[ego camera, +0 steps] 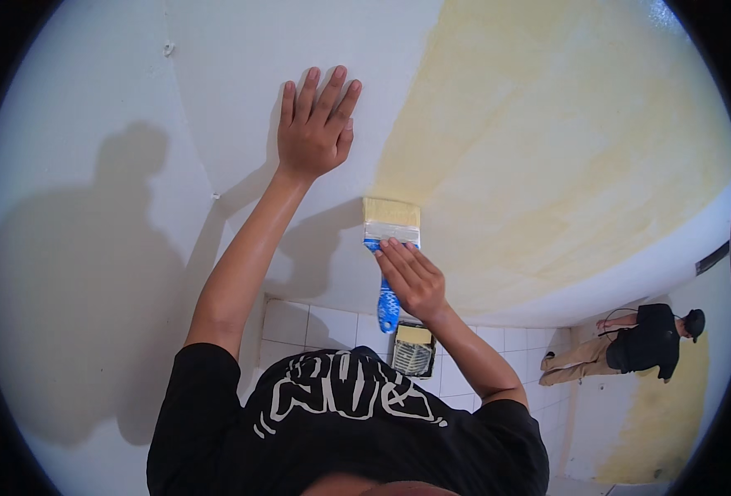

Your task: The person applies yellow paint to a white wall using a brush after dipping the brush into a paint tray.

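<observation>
My left hand [316, 127] lies flat against the white wall [235, 56], fingers slightly apart, left of the yellow painted area [527, 124]. Lower and to the right, my right hand [415, 282] grips a wide flat paintbrush [388, 304] by its blue handle, with the fingers near the metal ferrule. The brush points upward, and its bristles are coated in pale yellow paint. Their tips are at the lower edge of the yellow area; whether they press on the wall I cannot tell.
A paint tray [414, 353] holding yellow paint stands on the white tiled floor [334, 322] below the brush. The wall corner [192, 130] is at left. Another person [641, 341] in a dark cap stands at far right, near a partly yellow wall [657, 415].
</observation>
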A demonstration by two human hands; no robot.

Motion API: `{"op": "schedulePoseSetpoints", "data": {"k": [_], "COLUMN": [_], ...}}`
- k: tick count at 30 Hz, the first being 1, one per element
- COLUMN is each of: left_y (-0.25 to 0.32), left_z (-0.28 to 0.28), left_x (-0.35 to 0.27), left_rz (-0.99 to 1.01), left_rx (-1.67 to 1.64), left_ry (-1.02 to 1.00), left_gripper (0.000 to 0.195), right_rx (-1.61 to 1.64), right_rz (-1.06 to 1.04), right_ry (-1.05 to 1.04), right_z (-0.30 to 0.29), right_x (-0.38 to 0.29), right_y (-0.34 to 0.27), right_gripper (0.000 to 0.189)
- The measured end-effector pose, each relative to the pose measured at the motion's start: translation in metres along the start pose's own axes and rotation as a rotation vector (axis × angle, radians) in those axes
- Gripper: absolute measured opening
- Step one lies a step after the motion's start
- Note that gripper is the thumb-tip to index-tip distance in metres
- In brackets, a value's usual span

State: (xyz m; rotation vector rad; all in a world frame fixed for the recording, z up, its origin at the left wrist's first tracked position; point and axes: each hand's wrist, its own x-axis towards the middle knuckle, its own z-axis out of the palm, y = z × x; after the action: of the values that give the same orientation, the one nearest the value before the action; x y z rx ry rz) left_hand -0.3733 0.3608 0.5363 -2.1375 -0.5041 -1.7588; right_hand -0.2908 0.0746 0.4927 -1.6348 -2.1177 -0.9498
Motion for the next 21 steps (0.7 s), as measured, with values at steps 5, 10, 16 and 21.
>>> {"op": "schedulePoseSetpoints", "data": {"k": [5,10,16,21], "left_y": [0.000,0.000,-0.002,-0.008], "left_z": [0.001,0.004,0.005,0.009], "left_x": [-0.002,-0.004,-0.011,-0.015], "left_rz": [0.016,0.021,0.033,0.030], "left_rx": [0.020,0.023,0.013,0.010], "left_ry": [-0.023,-0.004,-0.001,-0.009], "left_gripper": [0.056,0.057,0.058,0.058], "right_rx": [-0.180,-0.178,-0.043,0.080], "right_rz": [0.017,0.044,0.083,0.177], "right_ry": [0.155,0.121,0.040,-0.004], "right_z": [-0.041,0.000,0.060,0.050], "right_x": [0.029,0.022,-0.036,-0.035], "right_y": [0.017,0.021,-0.017,-0.030], "right_gripper": [0.021,0.026,0.030,0.029]}}
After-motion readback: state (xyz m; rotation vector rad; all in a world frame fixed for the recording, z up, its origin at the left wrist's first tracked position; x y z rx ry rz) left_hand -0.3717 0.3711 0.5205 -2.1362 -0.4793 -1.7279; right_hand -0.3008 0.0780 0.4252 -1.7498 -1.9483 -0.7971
